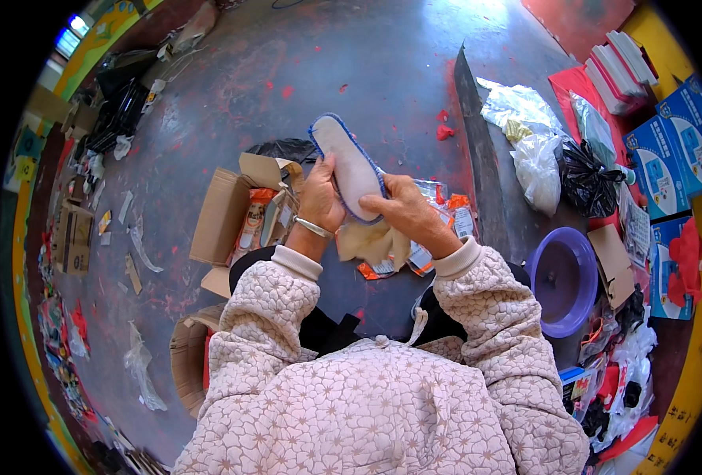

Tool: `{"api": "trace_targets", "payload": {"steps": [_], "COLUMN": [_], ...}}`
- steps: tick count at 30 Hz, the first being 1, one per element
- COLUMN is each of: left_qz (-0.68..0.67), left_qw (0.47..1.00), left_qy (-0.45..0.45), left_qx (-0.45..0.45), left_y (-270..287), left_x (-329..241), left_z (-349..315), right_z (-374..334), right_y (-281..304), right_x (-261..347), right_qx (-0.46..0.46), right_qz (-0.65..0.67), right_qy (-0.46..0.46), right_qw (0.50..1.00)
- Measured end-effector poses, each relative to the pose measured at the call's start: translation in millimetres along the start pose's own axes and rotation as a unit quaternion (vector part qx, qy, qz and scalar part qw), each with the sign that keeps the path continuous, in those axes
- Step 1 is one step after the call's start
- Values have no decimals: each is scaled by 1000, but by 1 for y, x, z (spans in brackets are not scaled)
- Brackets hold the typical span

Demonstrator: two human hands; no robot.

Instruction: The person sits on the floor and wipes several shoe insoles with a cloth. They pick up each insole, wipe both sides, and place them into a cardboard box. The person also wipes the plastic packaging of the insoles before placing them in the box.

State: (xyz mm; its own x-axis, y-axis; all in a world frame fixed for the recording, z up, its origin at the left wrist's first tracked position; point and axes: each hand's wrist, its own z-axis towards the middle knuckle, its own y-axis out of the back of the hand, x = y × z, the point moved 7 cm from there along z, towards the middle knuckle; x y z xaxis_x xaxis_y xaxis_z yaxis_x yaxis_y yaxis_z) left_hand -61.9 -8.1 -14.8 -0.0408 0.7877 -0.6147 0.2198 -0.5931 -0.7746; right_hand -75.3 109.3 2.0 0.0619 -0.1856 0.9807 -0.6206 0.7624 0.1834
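- White, blue-rimmed insole (349, 166) is held up between both hands, its far end pointing away from them and its near end by the right thumb
- Left hand (318, 198) grasps the left edge, thumb uppermost; right hand (411, 210) pinches the near right end, thumb flat on the pale face
- Light, even pressure from both thumbs would probably suit it best: enough to keep the piece flat, not so much that it buckles
- Turning it by the rim, with the right thumb eased aside, should bare the near end and let the whole edge be felt for flaws
- Most fingers of both hands are out of sight behind the insole, and so is its back
- Pale soft pieces (373, 242) just below the hands overlap, so their number is hard to tell
- Orange packets (462, 217) beyond the right hand are partly covered by it
- Left of the left hand, the open cardboard box (220, 212) hides its depths behind its flaps
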Motion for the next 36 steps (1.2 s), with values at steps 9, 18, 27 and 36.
{"api": "trace_targets", "payload": {"steps": [9,18,27,36], "left_qz": [89,59,-108,476], "left_qw": [995,994,988,834], "left_qy": [26,59,101,55], "left_qx": [-37,-75,44,273], "left_y": [2,7,-1,-25], "left_x": [10,15,-5,64], "left_z": [-4,-5,1,-27], "right_z": [-20,-31,-40,-14], "right_y": [-6,-32,14,54], "right_x": [40,41,59,53], "right_qx": [-106,-94,-18,-292], "right_qz": [-364,-500,-427,-292], "right_qy": [134,180,422,146], "right_qw": [916,842,800,899]}}
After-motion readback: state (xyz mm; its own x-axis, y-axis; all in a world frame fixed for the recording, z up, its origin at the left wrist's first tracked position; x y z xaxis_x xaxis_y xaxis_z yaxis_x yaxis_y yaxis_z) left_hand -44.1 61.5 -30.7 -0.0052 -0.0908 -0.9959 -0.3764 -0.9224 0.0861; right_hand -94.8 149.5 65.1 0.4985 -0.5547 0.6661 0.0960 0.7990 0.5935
